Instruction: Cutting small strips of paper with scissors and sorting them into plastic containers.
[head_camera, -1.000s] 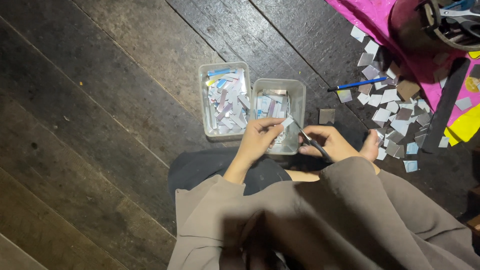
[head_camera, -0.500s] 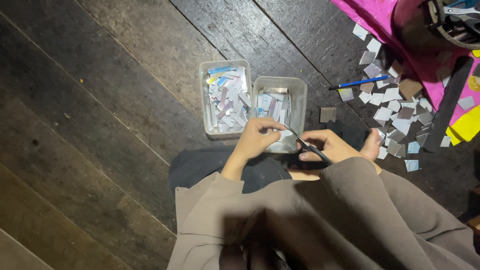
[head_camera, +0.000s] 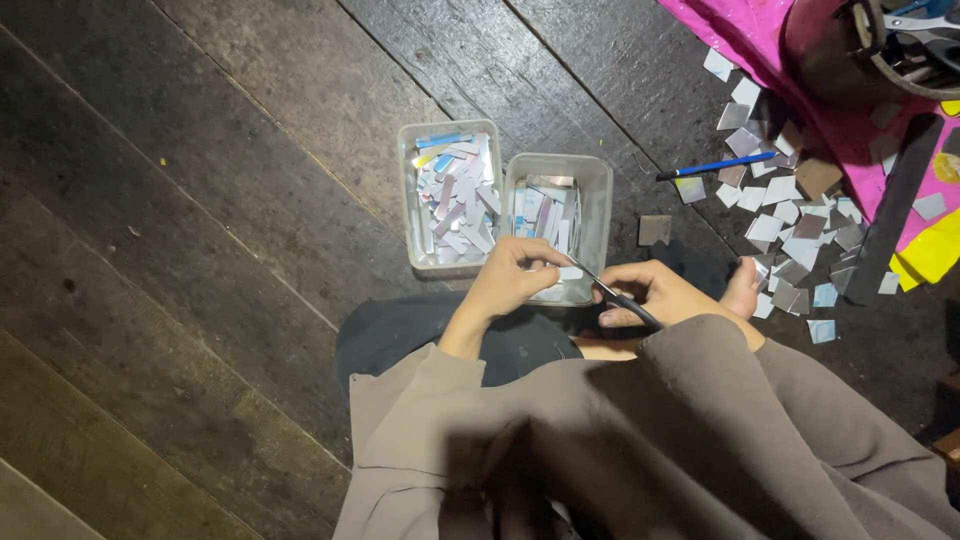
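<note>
My left hand (head_camera: 512, 274) pinches a small pale paper piece (head_camera: 570, 272) over the near end of the right clear plastic box (head_camera: 600, 205). My right hand (head_camera: 652, 292) grips dark-handled scissors (head_camera: 612, 290), blades pointing up-left and meeting that piece. The right box holds a few cut strips. The left clear box (head_camera: 408, 200) beside it is filled with several pale, blue and pink strips.
Dark wooden floorboards lie all around. Several square paper pieces (head_camera: 790, 225) are scattered at the right near my bare foot (head_camera: 742, 288). A blue pencil (head_camera: 715, 166), a pink sheet (head_camera: 740, 30), a yellow sheet (head_camera: 930, 255) and a dark round container (head_camera: 850, 50) sit at the top right.
My left hand with the paper piece has dropped slightly toward me over the right box, and the scissors have moved left to meet it. The boxes stay put.
</note>
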